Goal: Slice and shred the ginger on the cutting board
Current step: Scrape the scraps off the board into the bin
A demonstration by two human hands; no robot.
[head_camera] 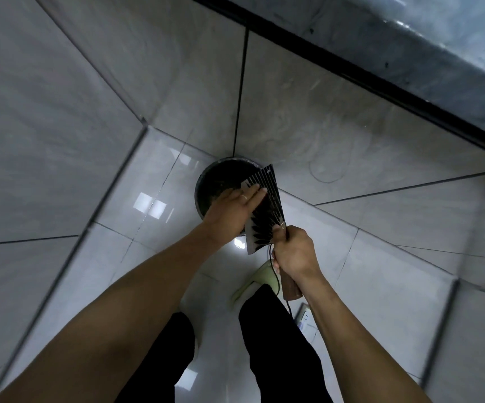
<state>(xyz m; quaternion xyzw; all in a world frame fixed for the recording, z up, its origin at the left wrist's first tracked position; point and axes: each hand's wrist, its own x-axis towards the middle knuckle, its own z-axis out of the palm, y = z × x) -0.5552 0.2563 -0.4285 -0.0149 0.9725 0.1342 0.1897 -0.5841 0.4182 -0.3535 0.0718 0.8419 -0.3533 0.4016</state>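
Right hand wrapped round brown wooden handle of broad black-patterned steel cleaver, left hand w/ straight fingers flat on blade face, round dark bin on pale floor tiles just beyond grip, ginger not visible.

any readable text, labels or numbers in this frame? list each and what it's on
None readable.
Cleaver: ribbed pattern on the blade, no lettering visible.
Bin on the floor: no label in view.
Small white thing on the floor by the right leg: has a blue patch, too blurred to read.
Ring on the left hand: no marking visible.
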